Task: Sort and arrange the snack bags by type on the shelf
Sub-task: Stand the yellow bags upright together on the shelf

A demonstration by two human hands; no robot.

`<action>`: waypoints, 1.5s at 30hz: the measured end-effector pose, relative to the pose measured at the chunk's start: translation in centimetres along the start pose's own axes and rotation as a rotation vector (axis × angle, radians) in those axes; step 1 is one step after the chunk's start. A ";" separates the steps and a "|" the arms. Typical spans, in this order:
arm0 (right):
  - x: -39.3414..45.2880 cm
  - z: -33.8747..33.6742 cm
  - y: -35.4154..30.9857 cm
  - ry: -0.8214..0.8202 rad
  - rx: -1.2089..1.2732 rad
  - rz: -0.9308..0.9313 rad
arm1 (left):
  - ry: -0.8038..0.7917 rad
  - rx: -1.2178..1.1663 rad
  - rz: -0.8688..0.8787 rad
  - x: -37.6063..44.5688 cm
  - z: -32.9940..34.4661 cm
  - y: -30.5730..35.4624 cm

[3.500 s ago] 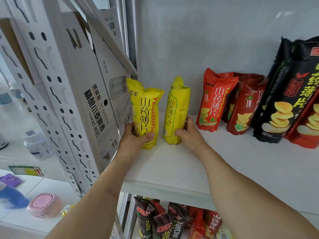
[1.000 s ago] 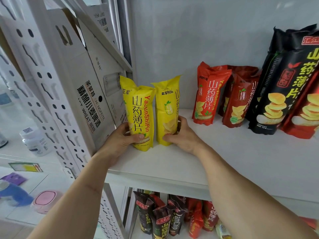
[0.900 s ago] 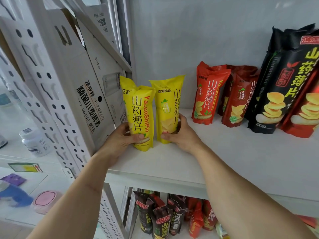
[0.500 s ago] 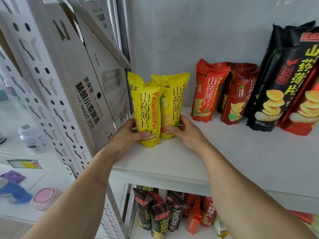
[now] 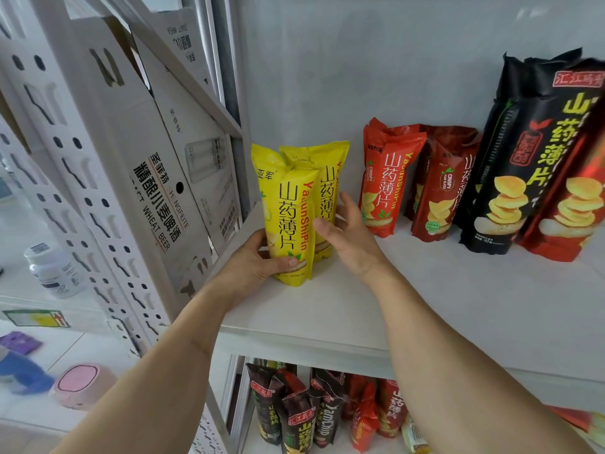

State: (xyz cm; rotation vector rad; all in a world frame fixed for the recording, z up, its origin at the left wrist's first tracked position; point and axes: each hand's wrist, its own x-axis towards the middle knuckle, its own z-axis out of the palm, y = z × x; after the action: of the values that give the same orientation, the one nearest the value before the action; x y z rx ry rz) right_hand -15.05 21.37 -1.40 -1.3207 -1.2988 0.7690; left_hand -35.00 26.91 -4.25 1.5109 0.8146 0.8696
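Yellow bags, glossy, upright, stand overlapping on our shelf; left hand grips the front one, right hand fingers relaxed.

Small shop or stockroom. White metal shelf stocked with snack bags. Beer cartons alongside.

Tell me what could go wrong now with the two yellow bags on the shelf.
1. The right hand looks open beside the rear yellow bag; this tall, narrow bag might tip toward the red bags.
2. The left hand holds the front yellow bag only near its bottom, so the top may lean over.
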 end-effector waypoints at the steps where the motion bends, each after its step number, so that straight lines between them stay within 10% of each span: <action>1: -0.1 -0.2 -0.6 -0.001 -0.009 -0.010 | -0.001 0.008 0.000 0.1 0.3 0.0; 45: 12.8 -0.2 3.5 0.297 0.024 0.115 | 0.058 0.100 0.025 16.7 3.8 -1.2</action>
State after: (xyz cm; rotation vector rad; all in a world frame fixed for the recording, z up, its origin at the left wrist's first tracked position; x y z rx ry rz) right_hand -11.46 34.15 -1.74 -1.4395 -0.9821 0.6360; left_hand -23.61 39.76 -4.39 1.5921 0.8945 0.9068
